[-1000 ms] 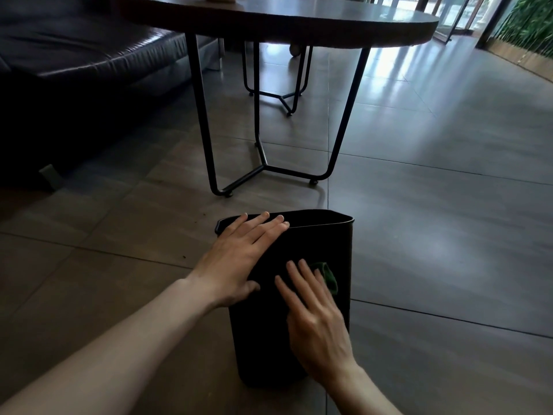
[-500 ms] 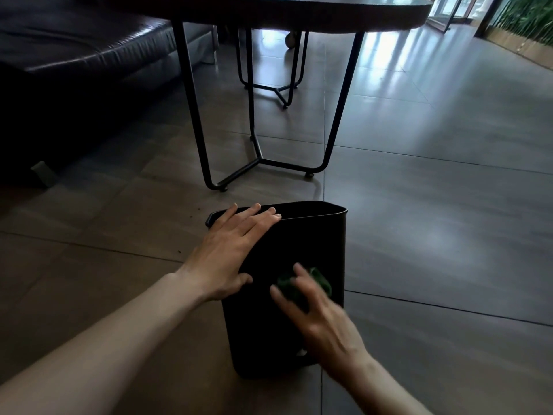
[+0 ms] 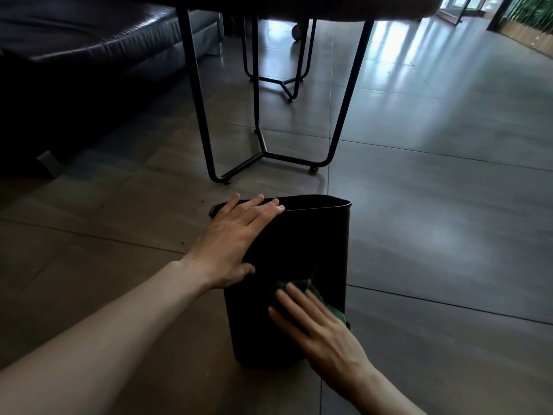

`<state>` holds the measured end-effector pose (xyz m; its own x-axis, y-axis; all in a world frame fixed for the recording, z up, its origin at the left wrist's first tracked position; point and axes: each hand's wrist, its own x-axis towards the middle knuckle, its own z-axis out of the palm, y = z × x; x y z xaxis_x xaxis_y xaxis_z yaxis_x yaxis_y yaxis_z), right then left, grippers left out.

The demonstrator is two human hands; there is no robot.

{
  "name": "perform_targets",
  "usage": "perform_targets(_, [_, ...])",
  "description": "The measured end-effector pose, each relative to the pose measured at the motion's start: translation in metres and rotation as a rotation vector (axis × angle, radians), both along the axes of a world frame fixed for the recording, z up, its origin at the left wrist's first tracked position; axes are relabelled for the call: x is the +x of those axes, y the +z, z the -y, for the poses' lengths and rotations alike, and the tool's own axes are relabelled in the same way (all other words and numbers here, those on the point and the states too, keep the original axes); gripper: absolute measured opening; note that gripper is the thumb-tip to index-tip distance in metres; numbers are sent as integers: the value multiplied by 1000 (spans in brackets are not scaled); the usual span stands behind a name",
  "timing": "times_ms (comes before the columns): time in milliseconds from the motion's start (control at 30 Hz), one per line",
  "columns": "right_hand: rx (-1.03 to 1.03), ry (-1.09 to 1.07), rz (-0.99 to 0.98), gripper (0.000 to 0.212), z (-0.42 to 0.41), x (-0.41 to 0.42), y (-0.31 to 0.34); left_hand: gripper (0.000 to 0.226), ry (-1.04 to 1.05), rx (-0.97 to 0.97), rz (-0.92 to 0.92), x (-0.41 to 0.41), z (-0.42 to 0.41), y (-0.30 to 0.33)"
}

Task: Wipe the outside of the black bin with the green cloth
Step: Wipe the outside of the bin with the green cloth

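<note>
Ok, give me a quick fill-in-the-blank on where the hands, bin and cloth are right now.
1. The right hand presses the green cloth against the black bin's ____ wall.
2. The left hand lies flat near the bin's ____ edge.
3. The bin stands on the tiled ____.
4. Beyond the bin stands a table with black ____ legs.

Missing words: near; top; floor; metal

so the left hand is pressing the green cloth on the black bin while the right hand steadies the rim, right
Not quite: the hands are swapped. In the head view, the right hand presses the green cloth against the black plastic bin, while the left hand steadies the rim.
</note>
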<state>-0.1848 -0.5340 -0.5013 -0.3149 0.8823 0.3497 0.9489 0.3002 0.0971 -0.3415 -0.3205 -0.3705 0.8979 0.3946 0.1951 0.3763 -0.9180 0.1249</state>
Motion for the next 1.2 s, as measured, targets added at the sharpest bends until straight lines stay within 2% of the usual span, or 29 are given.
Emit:
perform_targets(100, [-36, 31, 15, 54, 5, 3, 2, 125, -3, -5, 13, -1, 1, -1])
perform_targets(300, [171, -270, -339, 55, -38, 14, 47, 124, 11, -6, 16, 1, -1, 0])
perform_targets(400, [246, -406, -467, 58, -49, 4, 49, 123, 9, -14, 33, 1, -2, -2])
perform_targets(500, [209, -360, -392, 51, -33, -12, 30, 126, 11, 1, 23, 1, -3, -3])
perform_targets(633, [-3, -165, -157, 46, 5, -9, 14, 126, 12, -6, 24, 2, -3, -2])
perform_targets(700, [28, -193, -183, 43, 4, 3, 24, 126, 11, -8, 18, 2, -3, -1])
perform_targets(767, [139, -332, -296, 42, -9, 17, 43, 126, 11, -12, 18, 2, -2, 0])
perform_targets(867, [285, -472, -459, 51, -42, 38, 78, 124, 5, -15, 10, 2, 0, 3])
perform_targets(933, [310, -505, -492, 52, -57, 40, 89, 123, 3, -19, 7, 0, 0, 3])
perform_targets(1033, [269, -474, -418, 51, -52, 24, 74, 124, 12, -16, 0, 0, 1, 4])
perform_targets(1100, [190, -393, -329, 47, -32, 10, 53, 125, 17, -8, -5, 0, 1, 3])
perform_targets(1200, [39, -306, -240, 53, 1, 0, 29, 125, 16, 5, -12, 1, 1, 3])
